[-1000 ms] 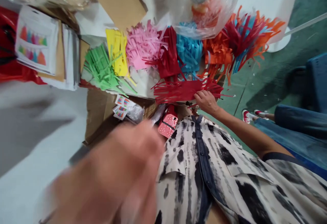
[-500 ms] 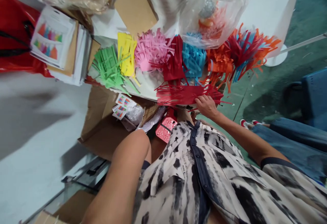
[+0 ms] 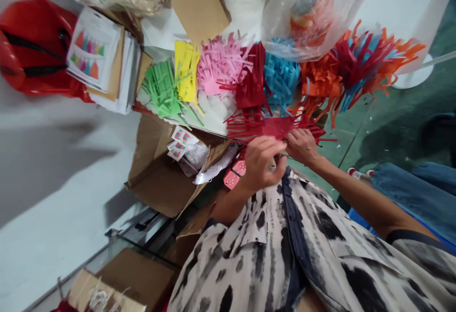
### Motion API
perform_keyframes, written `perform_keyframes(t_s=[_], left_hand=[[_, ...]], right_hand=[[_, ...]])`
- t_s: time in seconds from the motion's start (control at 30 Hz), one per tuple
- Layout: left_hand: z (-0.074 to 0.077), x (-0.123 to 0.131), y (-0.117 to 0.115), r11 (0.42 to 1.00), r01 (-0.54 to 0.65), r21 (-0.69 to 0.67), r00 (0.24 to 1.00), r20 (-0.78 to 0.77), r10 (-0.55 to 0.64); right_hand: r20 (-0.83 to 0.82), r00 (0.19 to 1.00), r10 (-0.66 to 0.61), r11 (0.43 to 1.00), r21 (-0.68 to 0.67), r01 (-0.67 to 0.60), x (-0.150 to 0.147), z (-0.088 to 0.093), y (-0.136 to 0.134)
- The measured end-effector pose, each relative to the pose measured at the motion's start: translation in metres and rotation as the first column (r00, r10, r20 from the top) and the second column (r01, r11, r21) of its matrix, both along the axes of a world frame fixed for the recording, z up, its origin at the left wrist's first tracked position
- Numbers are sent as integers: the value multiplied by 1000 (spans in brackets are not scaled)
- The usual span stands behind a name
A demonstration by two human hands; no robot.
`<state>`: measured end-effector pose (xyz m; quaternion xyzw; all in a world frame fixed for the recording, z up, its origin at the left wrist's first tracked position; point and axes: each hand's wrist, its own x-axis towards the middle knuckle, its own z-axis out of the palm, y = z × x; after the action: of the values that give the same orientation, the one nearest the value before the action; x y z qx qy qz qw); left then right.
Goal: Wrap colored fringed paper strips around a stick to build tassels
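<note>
A sheet of dark red fringed tissue paper [image 3: 276, 126] lies spread along the table's near edge, its cut strips fanning out to both sides. At its near edge my right hand [image 3: 302, 147] has curled fingers gripping the paper. My left hand [image 3: 262, 164] is just left of it, fingers stretched and thumb apart, with the fingertips over the paper's near edge; whether they touch it I cannot tell. Behind lie a folded dark red bundle [image 3: 250, 81], blue fringe [image 3: 281, 77], pink fringe [image 3: 221, 65], a yellow piece [image 3: 186, 72] and green fringe [image 3: 162, 86].
Orange fringe [image 3: 322, 86] and a mixed tassel bunch [image 3: 370, 67] lie right, near a clear plastic bag [image 3: 342, 36]. Printed packaging cards [image 3: 93, 48] are stacked left beside a red bag [image 3: 35, 41]. An open cardboard box [image 3: 153, 174] sits below. Another person's jeans [image 3: 409, 193] show at right.
My left hand has come up from beside my body to the red paper's near edge. My right hand stays on the paper, its fingers now more curled. The view has shifted slightly.
</note>
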<state>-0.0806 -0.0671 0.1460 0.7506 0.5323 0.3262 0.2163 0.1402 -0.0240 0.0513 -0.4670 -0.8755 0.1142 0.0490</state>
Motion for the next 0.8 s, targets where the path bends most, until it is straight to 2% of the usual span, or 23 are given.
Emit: perform_keyframes(t_s=[0.07, 0.17, 0.2, 0.27, 0.33, 0.5, 0.67, 0.8], left_hand=[[-40, 9, 6, 997, 66, -29, 994, -83, -68], [-101, 14, 15, 966, 149, -213, 959, -207, -194], [-115, 13, 17, 953, 165, -255, 951, -215, -223], [-132, 8, 17, 936, 192, -295, 941, -214, -261], [-134, 0, 16, 929, 212, -302, 935, -215, -283], [-118, -19, 14, 910, 174, -376, 932, -237, -276], [-112, -24, 23, 920, -66, -387, 970, -241, -32], [-116, -16, 28, 908, -223, -354, 945, -308, 112]], right_hand=[[3, 1000, 10, 1000, -10, -10, 0, 1, -2], [-8, 1000, 26, 999, -44, -26, 2, 0, -6], [-22, 999, 39, 997, -62, -41, 3, -1, -8], [-49, 997, 64, 993, -94, -69, 8, -3, -11], [-56, 996, 63, 990, -120, -69, 15, -6, -12], [-29, 999, -43, 958, -283, 33, 27, -9, 0], [60, 968, -245, 845, -475, 244, 20, -5, 21], [155, 927, -342, 813, -445, 374, 5, -1, 26]])
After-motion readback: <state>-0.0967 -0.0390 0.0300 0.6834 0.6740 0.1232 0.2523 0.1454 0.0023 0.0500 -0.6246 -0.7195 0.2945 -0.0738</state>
